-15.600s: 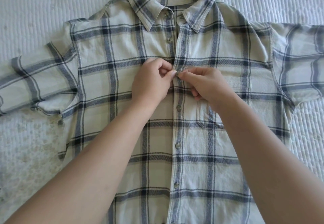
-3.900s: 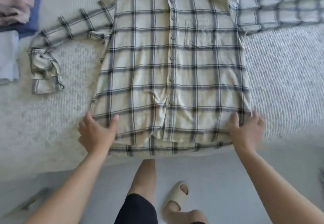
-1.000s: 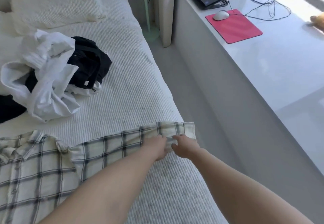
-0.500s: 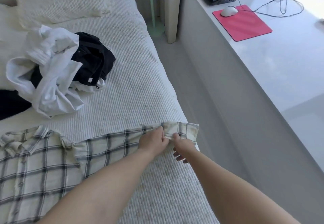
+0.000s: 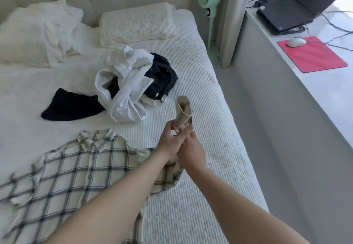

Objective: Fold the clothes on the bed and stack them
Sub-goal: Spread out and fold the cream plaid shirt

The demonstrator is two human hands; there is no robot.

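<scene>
Plaid shirt (image 5: 63,182): one, lying face up and buttoned on the bed, collar toward the headboard, body running back toward the person at the lower left; this is the garment being folded.
Bed (image 5: 191,215): one, white ribbed cover, carrying everything below; its right edge runs just beside the raised sleeve.
Unfolded heap (image 5: 129,85): one tangle just beyond the shirt's collar, with at least one white garment wound over at least one black one; a flat black piece sticks out to its left, and I cannot tell whether it is separate.
Pillow (image 5: 137,22): one at the headboard, with a crumpled white bundle to its left.
Sleeve (image 5: 183,110): one, the shirt's far sleeve, lifted off the bed; its cuff end stands nearly upright above both hands, its long axis running from the shoulder seam up and away.
Left hand (image 5: 170,142): its fingers are curled round the sleeve just below the cuff.
Right hand (image 5: 191,148): touching the left hand, fingers reaching up at the same spot; whether they pinch the cloth I cannot tell.
Key relation: the shirt body lies left of and below the fingers, so the sleeve likely swings leftward across the chest; the left hand has the firmer hold.
</scene>
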